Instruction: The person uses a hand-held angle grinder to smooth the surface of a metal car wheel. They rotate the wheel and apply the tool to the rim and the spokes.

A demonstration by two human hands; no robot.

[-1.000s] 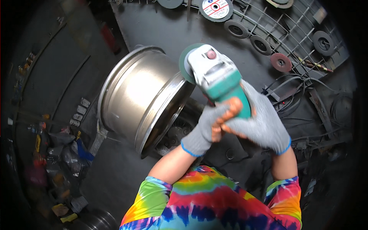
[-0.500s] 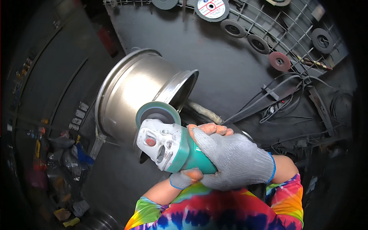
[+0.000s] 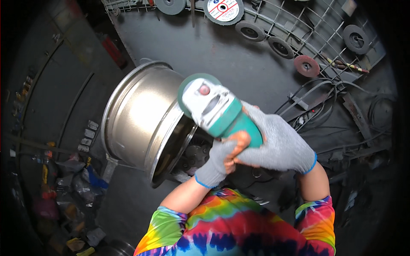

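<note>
My right hand [image 3: 279,141], in a grey knit glove with orange fingertips, wraps round the green body of an angle grinder [image 3: 228,119]. My left hand [image 3: 220,160], gloved alike, is closed at the lower left side of the grinder body, its fingers partly hidden underneath. The grinder's pale metal head points up and left, with a red button on it. Behind the head shows the edge of a round disc [image 3: 183,104]. The disc overlaps the near rim of a metal wheel rim [image 3: 136,115] in view; whether they touch I cannot tell.
Grinding discs [image 3: 223,9] hang on a wire rack [image 3: 294,25] at the back. Loose cables [image 3: 320,87] lie at the right. Plastic bags and small packages [image 3: 81,185] are heaped on the left. A dark panel [image 3: 205,47] stands behind the wheel rim.
The grinder has moved up and right, away from my body, and its head tilts further upward. Both hands rose with it, and more of my left hand shows. The wheel rim's open end is more exposed.
</note>
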